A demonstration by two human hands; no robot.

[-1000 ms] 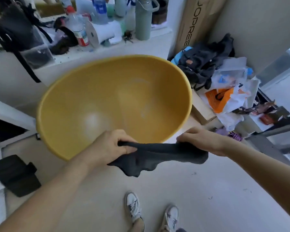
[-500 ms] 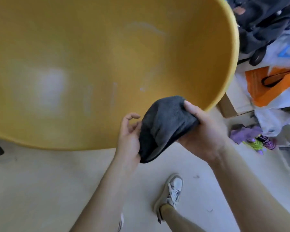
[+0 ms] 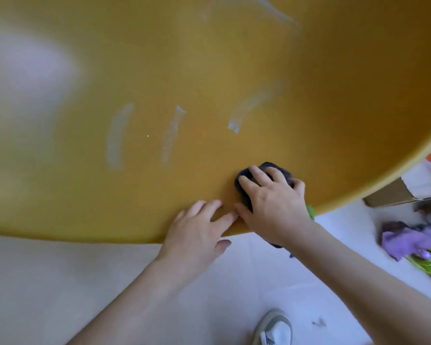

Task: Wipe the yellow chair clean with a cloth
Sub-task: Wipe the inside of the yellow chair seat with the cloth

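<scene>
The yellow chair (image 3: 209, 70), a wide bowl-shaped shell, fills the upper part of the head view. Several pale smear streaks (image 3: 171, 135) cross its inner surface. My right hand (image 3: 271, 202) presses a folded dark grey cloth (image 3: 283, 171) flat against the shell just inside the near rim. Most of the cloth is hidden under the hand; a corner hangs below the wrist. My left hand (image 3: 199, 230) grips the near rim beside it, fingers spread on the inside and thumb under the edge.
Pale floor lies below the rim, with my shoe (image 3: 274, 328) near the bottom edge. At the right are a cardboard box (image 3: 403, 192) and a purple and green bundle (image 3: 413, 242) on the floor.
The view has closed in on the chair. My right hand carried the folded cloth onto the inner surface. My left hand let go of the cloth and took the rim.
</scene>
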